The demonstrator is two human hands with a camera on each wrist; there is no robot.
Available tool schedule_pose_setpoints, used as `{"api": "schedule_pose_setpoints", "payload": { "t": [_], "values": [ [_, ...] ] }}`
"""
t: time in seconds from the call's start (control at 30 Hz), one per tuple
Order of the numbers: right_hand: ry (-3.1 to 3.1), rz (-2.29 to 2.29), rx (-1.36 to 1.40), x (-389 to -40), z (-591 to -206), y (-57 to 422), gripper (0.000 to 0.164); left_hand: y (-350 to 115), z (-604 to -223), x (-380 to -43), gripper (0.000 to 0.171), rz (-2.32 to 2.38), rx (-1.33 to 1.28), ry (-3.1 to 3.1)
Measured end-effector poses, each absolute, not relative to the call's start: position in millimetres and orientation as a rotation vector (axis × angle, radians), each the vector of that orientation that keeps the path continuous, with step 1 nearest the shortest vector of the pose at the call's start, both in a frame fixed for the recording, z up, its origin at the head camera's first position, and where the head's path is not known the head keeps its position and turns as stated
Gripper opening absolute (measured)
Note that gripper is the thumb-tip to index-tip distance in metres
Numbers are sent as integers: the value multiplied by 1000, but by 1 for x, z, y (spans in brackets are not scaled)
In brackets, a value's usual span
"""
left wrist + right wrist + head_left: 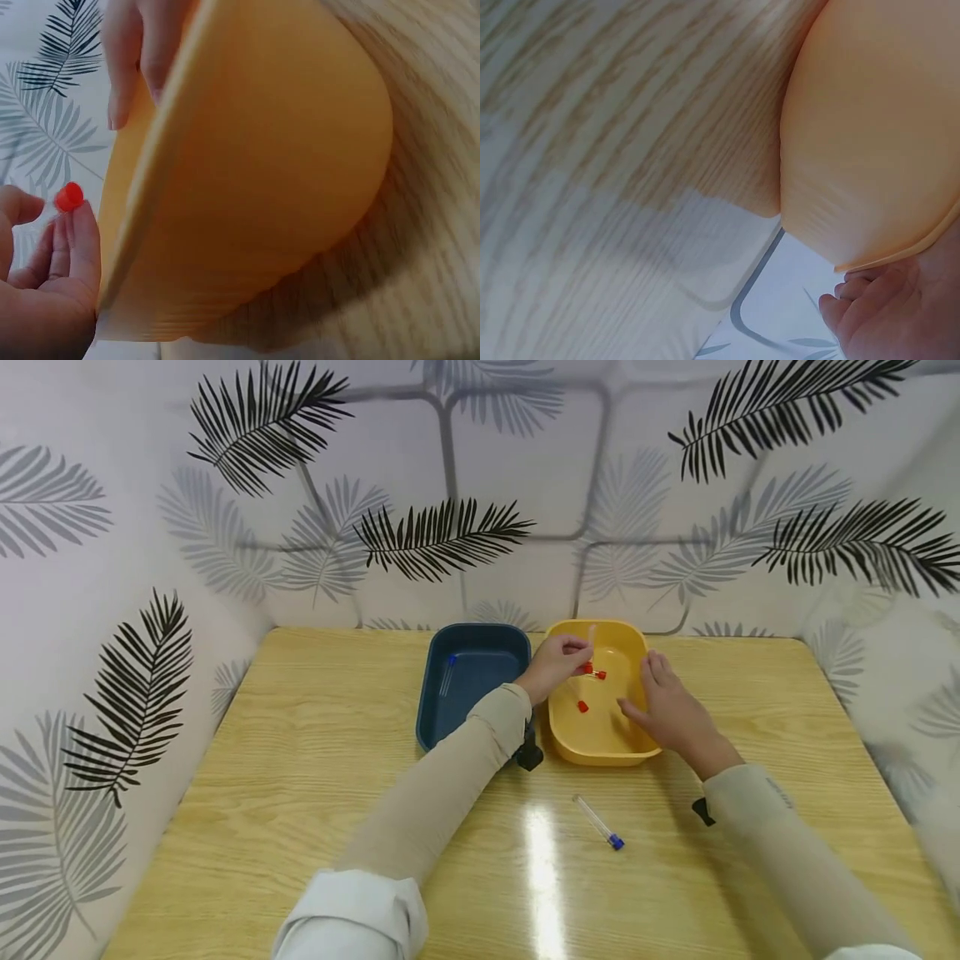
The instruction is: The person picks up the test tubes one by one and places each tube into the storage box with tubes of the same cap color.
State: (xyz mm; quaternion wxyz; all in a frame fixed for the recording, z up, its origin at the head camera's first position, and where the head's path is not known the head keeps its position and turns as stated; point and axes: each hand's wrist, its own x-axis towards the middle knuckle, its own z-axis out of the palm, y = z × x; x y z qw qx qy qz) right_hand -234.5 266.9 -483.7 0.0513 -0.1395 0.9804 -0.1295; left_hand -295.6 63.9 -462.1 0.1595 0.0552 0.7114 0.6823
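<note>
My left hand (558,666) is over the left side of the yellow bin (600,756). Its fingertips pinch a clear tube with a red cap (69,196); in the head view the tube's end shows above the fingers. Inside the bin lie red-capped tubes (582,706), partly hidden by the hand. At the bin's right rim is my right hand (675,714), fingers extended and thumb spread over the inside. The right wrist view shows that hand (885,311) beyond the rim. A blue-capped tube (597,822) lies on the table in front of the bin.
Left of the yellow bin stands a dark blue bin (480,631) with a blue-capped tube (450,672) inside. My left forearm crosses its near right corner. Both bins sit by the back edge of the wooden table (322,735), close to a leaf-patterned curtain (517,585).
</note>
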Motion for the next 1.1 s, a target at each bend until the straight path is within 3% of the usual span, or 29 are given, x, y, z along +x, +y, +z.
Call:
{"api": "schedule_pose_setpoints", "payload": {
  "t": [0.7,0.93,1.1],
  "values": [
    [3044,-386,-453,-238,-483,271,80,101,-477,-292,15,1677,154,2307],
    [3042,-424,-473,-239,-486,271,75,103,-483,-290,17,1433,217,2469],
    [3033,-425,-475,-237,-491,268,73,103,-490,-284,21,1513,184,2316]
  ]
}}
